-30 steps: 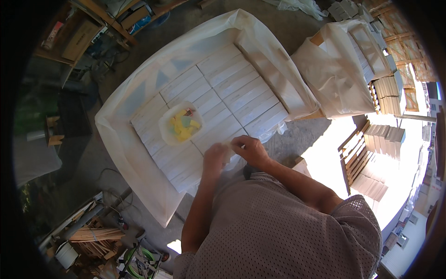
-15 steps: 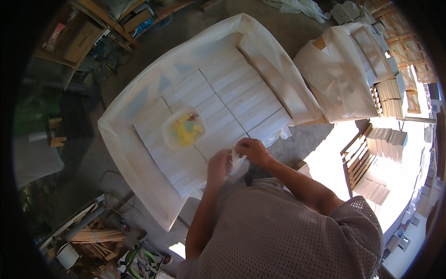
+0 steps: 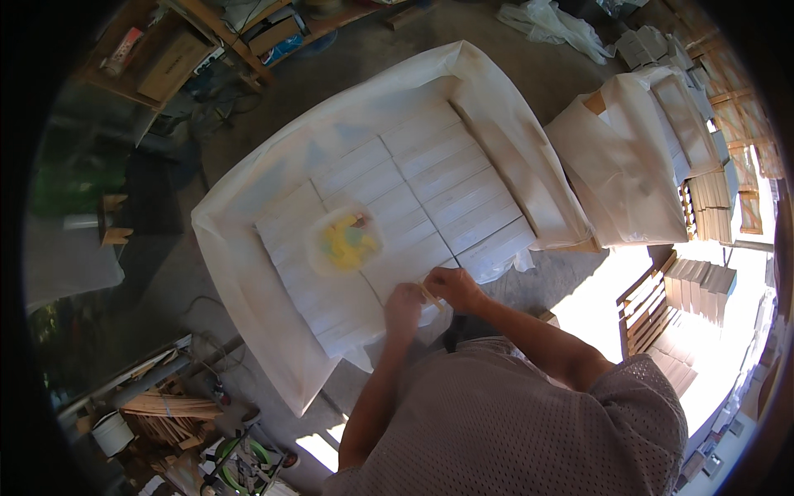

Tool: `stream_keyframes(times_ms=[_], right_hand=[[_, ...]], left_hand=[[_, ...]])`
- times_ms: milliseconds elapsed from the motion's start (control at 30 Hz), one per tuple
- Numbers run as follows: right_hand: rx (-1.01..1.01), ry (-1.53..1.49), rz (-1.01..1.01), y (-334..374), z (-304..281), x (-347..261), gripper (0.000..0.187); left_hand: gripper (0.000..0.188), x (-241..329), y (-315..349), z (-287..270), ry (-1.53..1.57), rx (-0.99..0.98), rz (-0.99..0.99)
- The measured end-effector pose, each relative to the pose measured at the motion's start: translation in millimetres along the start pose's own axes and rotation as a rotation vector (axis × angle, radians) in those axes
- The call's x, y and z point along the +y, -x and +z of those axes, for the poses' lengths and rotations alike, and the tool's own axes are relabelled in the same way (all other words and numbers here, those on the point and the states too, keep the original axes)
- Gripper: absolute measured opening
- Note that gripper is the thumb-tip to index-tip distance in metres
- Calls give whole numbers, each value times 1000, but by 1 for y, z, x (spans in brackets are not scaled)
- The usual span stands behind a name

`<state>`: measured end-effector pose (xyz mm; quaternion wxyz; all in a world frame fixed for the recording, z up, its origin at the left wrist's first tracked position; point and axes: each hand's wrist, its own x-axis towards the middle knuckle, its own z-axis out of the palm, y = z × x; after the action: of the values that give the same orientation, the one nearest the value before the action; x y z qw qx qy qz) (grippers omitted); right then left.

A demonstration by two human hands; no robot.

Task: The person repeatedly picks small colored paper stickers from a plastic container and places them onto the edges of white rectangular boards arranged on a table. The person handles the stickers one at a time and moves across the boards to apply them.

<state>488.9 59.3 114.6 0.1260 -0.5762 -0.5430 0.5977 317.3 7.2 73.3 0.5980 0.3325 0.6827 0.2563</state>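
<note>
Both hands meet over the near edge of a large crate lined with whitish plastic film. Rows of white boxes fill it, packed side by side. Between my fingertips is a small pale, yellowish strip, too small to name. My left hand is closed at one end of it, and my right hand pinches the other side. On the boxes, beyond my left hand, sits a translucent white tub with yellow and greenish pieces in it.
A second film-covered stack stands to the right, near a wooden pallet with stacked pale blocks. Shelving with cardboard boxes is at the far left. Bundled wood strips and a green coil lie at the lower left.
The view has shifted, so the crate sits slightly lower and further right. My hands have drawn closer together, and the strip between them now shows more yellowish.
</note>
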Motion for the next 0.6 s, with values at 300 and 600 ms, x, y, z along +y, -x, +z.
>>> stream_keyframes(times_ms=[300,600], right_hand=[[314,-541,202,-80,-15,56,21],[547,-487,212,-208,-69,109,22]], left_hand=[[14,-111,-120,-30,-160,294,407],[27,-77,-202,-97,-599,606,-120]])
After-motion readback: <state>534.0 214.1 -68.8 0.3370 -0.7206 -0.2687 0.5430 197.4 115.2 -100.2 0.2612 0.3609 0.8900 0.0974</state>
